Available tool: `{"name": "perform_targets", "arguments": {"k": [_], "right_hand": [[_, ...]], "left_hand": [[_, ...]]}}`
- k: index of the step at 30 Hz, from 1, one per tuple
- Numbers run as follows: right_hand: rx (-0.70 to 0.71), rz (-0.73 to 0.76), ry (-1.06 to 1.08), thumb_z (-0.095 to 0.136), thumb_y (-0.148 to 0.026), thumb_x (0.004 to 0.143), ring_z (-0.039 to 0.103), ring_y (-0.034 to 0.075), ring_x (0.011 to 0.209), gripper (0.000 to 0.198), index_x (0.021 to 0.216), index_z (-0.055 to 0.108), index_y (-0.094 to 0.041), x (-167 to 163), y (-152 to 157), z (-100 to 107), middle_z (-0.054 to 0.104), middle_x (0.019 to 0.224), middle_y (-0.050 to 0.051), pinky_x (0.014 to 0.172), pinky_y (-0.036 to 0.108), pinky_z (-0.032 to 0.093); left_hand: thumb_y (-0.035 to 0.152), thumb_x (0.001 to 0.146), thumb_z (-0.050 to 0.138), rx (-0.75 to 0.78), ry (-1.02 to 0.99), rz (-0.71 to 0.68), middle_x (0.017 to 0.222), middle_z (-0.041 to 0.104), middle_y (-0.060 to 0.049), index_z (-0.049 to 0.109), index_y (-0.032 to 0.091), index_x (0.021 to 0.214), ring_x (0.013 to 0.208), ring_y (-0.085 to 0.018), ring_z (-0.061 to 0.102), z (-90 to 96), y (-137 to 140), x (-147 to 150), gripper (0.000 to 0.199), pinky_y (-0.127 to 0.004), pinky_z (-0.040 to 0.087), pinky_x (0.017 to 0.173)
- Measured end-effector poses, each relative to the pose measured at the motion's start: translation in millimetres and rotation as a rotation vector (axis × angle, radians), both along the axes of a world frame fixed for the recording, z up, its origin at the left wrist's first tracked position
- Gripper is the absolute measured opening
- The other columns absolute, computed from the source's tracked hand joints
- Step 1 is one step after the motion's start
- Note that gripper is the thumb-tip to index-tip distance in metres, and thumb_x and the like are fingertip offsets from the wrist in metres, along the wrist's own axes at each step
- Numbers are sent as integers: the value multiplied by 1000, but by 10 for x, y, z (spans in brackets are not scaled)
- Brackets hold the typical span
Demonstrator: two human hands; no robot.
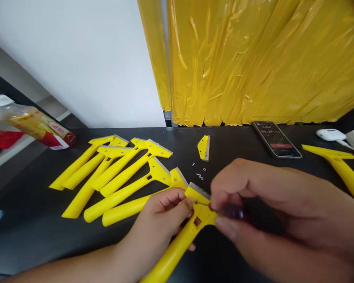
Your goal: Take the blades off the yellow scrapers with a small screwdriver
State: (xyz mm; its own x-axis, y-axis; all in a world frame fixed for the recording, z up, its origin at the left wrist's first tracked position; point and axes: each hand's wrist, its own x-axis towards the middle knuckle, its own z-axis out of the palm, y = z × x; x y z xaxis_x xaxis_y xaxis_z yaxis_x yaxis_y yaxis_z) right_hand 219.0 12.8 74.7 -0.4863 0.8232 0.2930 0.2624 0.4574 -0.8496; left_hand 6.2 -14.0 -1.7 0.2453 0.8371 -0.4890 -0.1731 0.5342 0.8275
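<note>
My left hand (165, 220) is closed around the head of a yellow scraper (181, 243), whose handle slants down toward the near edge. A metal blade edge shows along the top of its head. In my right hand (253, 204) is a small screwdriver (233, 211) with a dark handle, pinched between thumb and fingers. Its thin shaft points left to a screw (196, 201) on the scraper head. Beyond my hands lie a loose yellow cover plate with a blade (204, 147), and several small screws and nuts (199, 176).
Several yellow scrapers (118, 173) lie side by side on the black table (41, 228) at left. Another scraper (339, 165) rests at right. A phone (277, 139) and a white earphone case (330, 135) lie behind. A bottle (41, 124) lies on its side at far left.
</note>
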Motion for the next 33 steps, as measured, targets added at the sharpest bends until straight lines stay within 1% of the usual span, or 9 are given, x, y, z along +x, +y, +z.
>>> {"name": "perform_targets", "arguments": {"k": [5,7,12,15,17,19,25,30,33], "right_hand": [[-562,292,156,70,-29,102,76,13,66,20,116,81,-38,34,14,-8,85,87,-3,50,18,54],[-529,268,175,74,-32,100,77,14,67,18,115,82,-36,16,21,-2,84,85,-2,52,19,55],[-144,14,72,87,-21,81,54,11,51,17,82,72,-28,-28,22,-7,64,64,-5,40,20,43],[-397,186,75,80,-30,94,66,11,59,7,98,79,-35,44,64,-9,75,75,-6,46,16,50],[-627,336,142,74,-34,101,77,12,76,17,115,80,-41,95,96,-4,83,90,-6,66,16,60],[-679,385,167,68,-31,106,80,12,89,24,125,77,-42,107,105,3,85,99,-5,78,18,62],[-125,31,-1,80,-15,82,44,9,54,20,83,64,-28,29,15,-15,57,66,-8,45,18,38],[-535,263,53,76,-31,98,76,14,77,16,113,79,-38,155,45,-39,80,89,-6,65,19,61],[-563,348,98,68,-30,105,81,13,86,26,126,76,-42,157,63,-27,85,100,-6,73,19,62]], "left_hand": [[42,89,79,12,-15,-7,76,68,-2,72,19,81,62,-14,61,24,0,14,25,-25,58,57],[42,88,80,7,-16,-1,75,67,-1,72,18,81,61,-13,60,27,0,15,26,-24,57,58],[41,89,79,-12,-7,-16,73,65,0,73,18,82,62,-12,59,17,17,5,25,-21,54,57],[44,89,79,10,-12,-20,74,66,0,74,18,83,64,-13,61,1,21,-5,27,-22,55,59],[45,88,79,14,-14,-19,75,67,1,74,19,84,63,-13,62,-7,18,-10,27,-23,56,58],[44,88,79,17,-21,-17,74,67,1,73,19,84,61,-13,61,-8,14,-9,26,-24,57,57],[46,88,80,-35,14,-32,76,66,0,72,18,85,61,-14,61,-10,34,9,29,-26,60,55],[45,91,78,14,-3,-40,75,65,0,73,18,84,63,-13,60,-27,35,-5,28,-25,59,58],[44,91,77,32,-20,-37,75,66,0,74,18,84,63,-13,61,-23,21,-10,27,-25,59,60]]}}
